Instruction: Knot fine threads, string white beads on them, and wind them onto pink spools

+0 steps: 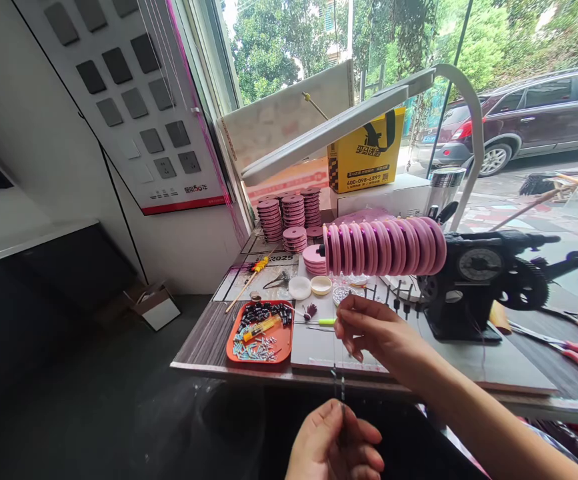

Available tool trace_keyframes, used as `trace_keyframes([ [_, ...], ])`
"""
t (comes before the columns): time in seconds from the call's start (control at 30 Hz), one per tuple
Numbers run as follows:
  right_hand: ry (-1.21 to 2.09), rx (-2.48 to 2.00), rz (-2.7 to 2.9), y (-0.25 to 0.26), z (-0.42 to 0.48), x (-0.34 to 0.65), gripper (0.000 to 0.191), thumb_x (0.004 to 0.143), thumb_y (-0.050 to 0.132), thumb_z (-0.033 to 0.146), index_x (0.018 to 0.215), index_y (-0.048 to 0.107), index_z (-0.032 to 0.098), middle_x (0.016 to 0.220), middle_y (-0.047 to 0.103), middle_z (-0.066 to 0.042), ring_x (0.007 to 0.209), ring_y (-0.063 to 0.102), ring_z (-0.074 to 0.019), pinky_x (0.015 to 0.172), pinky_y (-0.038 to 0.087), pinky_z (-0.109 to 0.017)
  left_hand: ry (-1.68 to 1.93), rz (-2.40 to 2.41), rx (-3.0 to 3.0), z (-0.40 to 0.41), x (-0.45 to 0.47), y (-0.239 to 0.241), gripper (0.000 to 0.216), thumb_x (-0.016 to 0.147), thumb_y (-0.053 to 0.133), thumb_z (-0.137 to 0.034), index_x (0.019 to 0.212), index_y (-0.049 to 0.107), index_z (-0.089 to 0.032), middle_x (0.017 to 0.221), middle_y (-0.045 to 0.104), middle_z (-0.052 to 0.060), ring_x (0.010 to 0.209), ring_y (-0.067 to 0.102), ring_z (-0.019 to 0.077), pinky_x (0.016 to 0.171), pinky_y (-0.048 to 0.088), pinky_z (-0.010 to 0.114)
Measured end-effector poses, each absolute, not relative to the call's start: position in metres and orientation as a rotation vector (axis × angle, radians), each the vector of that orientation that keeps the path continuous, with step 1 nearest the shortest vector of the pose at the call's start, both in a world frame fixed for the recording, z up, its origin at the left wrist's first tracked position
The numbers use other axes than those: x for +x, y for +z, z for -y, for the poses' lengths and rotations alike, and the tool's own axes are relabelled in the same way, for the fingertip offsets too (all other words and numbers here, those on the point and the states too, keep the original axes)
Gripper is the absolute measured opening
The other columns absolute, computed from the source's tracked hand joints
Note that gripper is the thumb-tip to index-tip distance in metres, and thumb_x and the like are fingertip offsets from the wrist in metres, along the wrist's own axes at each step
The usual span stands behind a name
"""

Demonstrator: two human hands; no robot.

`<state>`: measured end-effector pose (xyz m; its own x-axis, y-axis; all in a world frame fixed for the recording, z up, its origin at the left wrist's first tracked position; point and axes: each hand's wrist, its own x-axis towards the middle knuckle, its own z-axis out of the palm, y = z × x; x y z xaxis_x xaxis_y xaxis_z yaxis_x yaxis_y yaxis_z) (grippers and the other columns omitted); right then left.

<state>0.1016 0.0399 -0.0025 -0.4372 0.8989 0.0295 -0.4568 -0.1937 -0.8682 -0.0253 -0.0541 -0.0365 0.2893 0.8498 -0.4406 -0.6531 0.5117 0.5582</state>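
Wood-grained tabletop (pixel 201 340) before a window (pixel 289 50). Landmark: orange tray (pixel 285 341), containing black pieces (pixel 269 311), small pale pieces (pixel 256 351) and a yellow tube (pixel 262 329). Head view: right hand (pixel 369 327), right of tray, fingertips pinched on a thin strand (pixel 343 388); left hand (pixel 336 440), nearer than tray and to its right, thumb and fingers closed on the strand lower down. Strand: roughly vertical between both hands, right of tray. Black geared machine (pixel 469 313) bearing pink discs (pixel 383 247): right of tray. Pink stacks (pixel 293 211): beyond tray. Scissors (pixel 543 337): far right of tray.
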Motion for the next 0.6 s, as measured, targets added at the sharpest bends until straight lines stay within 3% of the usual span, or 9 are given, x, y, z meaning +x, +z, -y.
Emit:
trace_keyframes([
  [0.17, 1.766, -0.653, 1.09, 0.0, -0.038, 0.101, 0.026, 0.07, 0.066, 0.037, 0.069, 0.05, 0.017, 0.062, 0.057, 0.0, 0.048, 0.046, -0.0082, 0.044, 0.031, -0.021, 1.01, -0.734, 0.334, 0.054, -0.028, -0.048, 0.021, 0.07, 0.068, -0.03, 0.062, 0.059, -0.013, 0.063, 0.071, 0.006, 0.048, 0.063, 0.013, 0.045, 0.046, 0.02],
  [0.27, 1.69, -0.713, 1.129, 0.001, -0.037, 0.104, 0.028, 0.067, 0.068, 0.039, 0.064, 0.052, 0.016, 0.058, 0.05, 0.003, 0.047, 0.038, -0.0061, 0.046, 0.028, -0.02, 1.038, -0.744, 0.411, 0.052, -0.029, -0.052, 0.017, 0.079, 0.057, -0.031, 0.083, 0.061, -0.015, 0.069, 0.072, 0.009, 0.056, 0.066, 0.0158, 0.052, 0.046, 0.024],
  [0.37, 1.59, -0.811, 1.173, -0.001, -0.033, 0.109, 0.027, 0.066, 0.069, 0.038, 0.063, 0.054, 0.016, 0.057, 0.042, 0.006, 0.052, 0.034, -0.0059, 0.05, 0.029, -0.019, 1.095, -0.759, 0.532, 0.045, -0.027, -0.049, 0.029, 0.084, 0.049, -0.035, 0.103, 0.057, -0.014, 0.075, 0.072, 0.013, 0.061, 0.066, 0.0168, 0.058, 0.045, 0.025],
  [0.47, 1.581, -0.84, 1.192, -0.009, -0.024, 0.11, 0.025, 0.069, 0.068, 0.037, 0.064, 0.054, 0.016, 0.059, 0.043, 0.005, 0.053, 0.036, -0.0056, 0.051, 0.031, -0.017, 1.134, -0.714, 0.565, 0.035, -0.022, -0.044, 0.026, 0.076, 0.06, -0.035, 0.092, 0.062, -0.014, 0.069, 0.072, 0.01, 0.052, 0.065, 0.0154, 0.054, 0.044, 0.023],
  [0.6, 1.908, -0.702, 1.098, -0.027, -0.007, 0.101, 0.028, 0.073, 0.063, 0.042, 0.069, 0.048, 0.018, 0.045, 0.037, 0.009, 0.036, 0.033, -0.0042, 0.037, 0.027, -0.017, 1.184, -0.717, 0.512, 0.028, -0.015, -0.039, 0.026, 0.063, 0.073, -0.03, 0.079, 0.066, -0.011, 0.059, 0.07, 0.008, 0.045, 0.062, 0.0139, 0.048, 0.044, 0.02],
])
